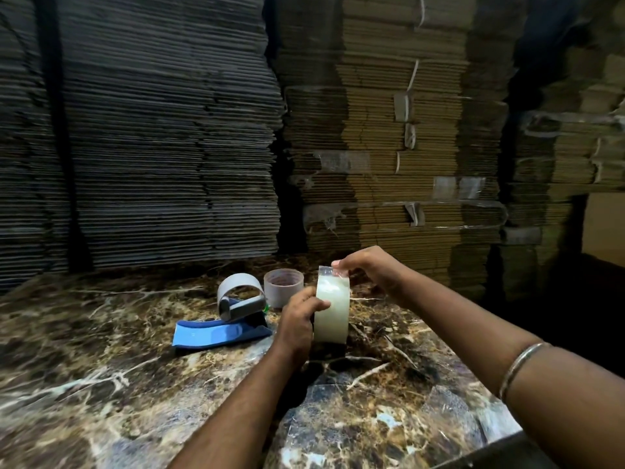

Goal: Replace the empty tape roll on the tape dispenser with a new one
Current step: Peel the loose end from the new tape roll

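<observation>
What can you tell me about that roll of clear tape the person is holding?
The new tape roll is a wide, thick ring of clear, milky-looking tape, held on edge just above the marble counter. The left hand grips its side, thumb across the outer face. The right hand pinches the loose end at the top, lifted slightly off the roll. It sits right of the blue dispenser, not touching it. Its core is hidden from view.

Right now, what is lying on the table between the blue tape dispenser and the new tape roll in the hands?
Nothing: in the head view, only bare marble table separates the tape dispenser from the new tape roll.
</observation>
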{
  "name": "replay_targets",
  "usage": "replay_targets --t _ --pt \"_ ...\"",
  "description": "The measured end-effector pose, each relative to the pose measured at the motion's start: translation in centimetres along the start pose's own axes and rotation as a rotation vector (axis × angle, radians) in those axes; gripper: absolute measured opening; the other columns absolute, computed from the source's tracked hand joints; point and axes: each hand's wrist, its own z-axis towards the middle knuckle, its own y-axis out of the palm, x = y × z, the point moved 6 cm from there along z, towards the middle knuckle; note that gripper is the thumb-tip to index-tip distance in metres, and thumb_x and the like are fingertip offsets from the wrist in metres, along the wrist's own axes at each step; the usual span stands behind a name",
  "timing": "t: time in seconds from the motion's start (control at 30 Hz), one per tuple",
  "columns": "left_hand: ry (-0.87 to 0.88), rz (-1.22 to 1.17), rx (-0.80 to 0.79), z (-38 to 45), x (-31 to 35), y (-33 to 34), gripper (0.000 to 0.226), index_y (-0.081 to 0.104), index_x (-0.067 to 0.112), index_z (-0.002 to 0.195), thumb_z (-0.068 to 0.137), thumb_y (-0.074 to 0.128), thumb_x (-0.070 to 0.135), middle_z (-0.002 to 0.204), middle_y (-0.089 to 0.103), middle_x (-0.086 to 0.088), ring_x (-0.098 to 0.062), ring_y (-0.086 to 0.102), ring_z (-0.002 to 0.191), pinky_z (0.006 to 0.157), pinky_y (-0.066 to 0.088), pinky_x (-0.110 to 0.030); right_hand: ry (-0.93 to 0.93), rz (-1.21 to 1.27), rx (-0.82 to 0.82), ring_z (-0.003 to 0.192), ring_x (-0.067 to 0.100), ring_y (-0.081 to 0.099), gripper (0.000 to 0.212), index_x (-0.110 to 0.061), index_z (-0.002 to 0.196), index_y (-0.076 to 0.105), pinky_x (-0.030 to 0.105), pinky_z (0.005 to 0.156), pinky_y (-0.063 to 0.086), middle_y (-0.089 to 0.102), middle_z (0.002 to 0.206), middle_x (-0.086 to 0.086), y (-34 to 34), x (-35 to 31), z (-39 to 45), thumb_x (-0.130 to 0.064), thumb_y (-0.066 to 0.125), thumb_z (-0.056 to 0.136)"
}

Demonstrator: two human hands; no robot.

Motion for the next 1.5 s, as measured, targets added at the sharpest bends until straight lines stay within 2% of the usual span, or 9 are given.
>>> replay_targets --t 0.1,0.33,0.47,0.67,0.83,0.97,1.13,1.27,1.5 --pt "-0.005 -0.047 -0.009 -0.2 0.3 0.1 0.015 0.067 0.015 0.084 0.075 0.055 0.014 0.079 0.069 0.001 -0.019 0.059 0.079 0.068 0.044 -0.033 -0.022 -0.017 -0.008 0.076 0.026 0.051 0.035 0.0 0.086 0.075 0.028 0.056 0.035 0.061 0.081 0.012 -0.1 -0.2 0.3 -0.033 0.076 0.075" --pt "-0.026 -0.063 -0.031 0.2 -0.2 0.0 0.025 0.068 0.011 0.087 0.089 0.045 -0.002 0.078 0.067 -0.007 -0.014 0.063 0.067 0.055 0.046 -0.025 -0.066 -0.057 -0.069 0.059 0.014 0.054 0.026 0.001 0.089 0.076 0.024 0.046 0.036 0.068 0.077 0.009 -0.2 -0.7 0.4 -0.022 0.08 0.077" --pt "-0.02 -0.08 -0.076 0.5 -0.4 0.2 0.013 0.068 0.01 0.088 0.083 0.056 0.009 0.071 0.069 -0.002 -0.012 0.064 0.063 0.05 0.048 -0.021 -0.093 -0.063 -0.082 0.064 0.02 0.051 0.024 0.001 0.088 0.074 0.026 0.052 0.039 0.066 0.08 0.013 -0.3 -1.2 0.4 -0.019 0.081 0.077" --pt "-0.029 -0.034 -0.059 1.1 -1.2 -0.2 0.031 0.07 0.011 0.097 0.069 0.068 0.024 0.087 0.072 -0.009 -0.025 0.069 0.079 0.055 0.053 -0.031 -0.179 -0.183 -0.106 0.071 0.028 0.056 0.023 0.003 0.089 0.073 0.038 0.062 0.045 0.07 0.083 0.021 -0.7 -3.1 0.0 -0.017 0.08 0.079" --pt "-0.017 -0.041 -0.072 1.2 -1.4 -0.3 0.033 0.07 0.005 0.099 0.071 0.069 0.023 0.09 0.073 -0.013 -0.025 0.07 0.08 0.059 0.055 -0.034 -0.287 -0.457 -0.063 0.082 0.018 0.071 0.01 -0.012 0.083 0.076 0.038 0.078 0.06 0.075 0.083 0.004 -0.9 -4.6 -0.7 -0.022 0.078 0.081" --pt "0.01 -0.021 -0.049 1.5 -1.6 -0.7 0.035 0.072 0.004 0.095 0.071 0.072 0.029 0.091 0.072 -0.021 -0.032 0.067 0.082 0.072 0.051 -0.043 -0.341 -0.557 -0.015 0.08 0.013 0.07 0.009 -0.013 0.084 0.075 0.036 0.076 0.061 0.074 0.082 0.001 -0.9 -5.3 -1.6 -0.022 0.076 0.083" --pt "0.023 0.027 -0.026 1.6 -1.7 -0.7 0.032 0.072 0.006 0.09 0.071 0.072 0.032 0.091 0.072 -0.025 -0.032 0.067 0.081 0.069 0.052 -0.04 -0.425 -0.644 0.014 0.076 0.009 0.069 0.007 -0.014 0.083 0.075 0.031 0.07 0.061 0.073 0.08 -0.001 -0.5 -6.3 -2.7 -0.021 0.076 0.083" --pt "0.046 0.038 -0.021 2.0 -1.7 -1.1 0.044 0.072 0.008 0.092 0.067 0.075 0.044 0.092 0.071 -0.023 -0.035 0.066 0.085 0.077 0.053 -0.054 -0.484 -0.607 0.045 0.075 0.008 0.069 0.006 -0.013 0.083 0.075 0.025 0.065 0.059 0.072 0.08 -0.002 -0.7 -7.2 -3.5 -0.019 0.075 0.083" --pt "0.056 0.066 -0.041 1.9 -1.3 -1.2 0.055 0.071 0.005 0.094 0.067 0.073 0.054 0.093 0.07 -0.029 -0.031 0.064 0.081 0.072 0.046 -0.044 -0.54 -0.613 0.024 0.072 0.007 0.069 0.005 -0.012 0.083 0.076 0.025 0.065 0.059 0.073 0.078 -0.001 -0.5 -8.4 -4.1 -0.017 0.077 0.081"
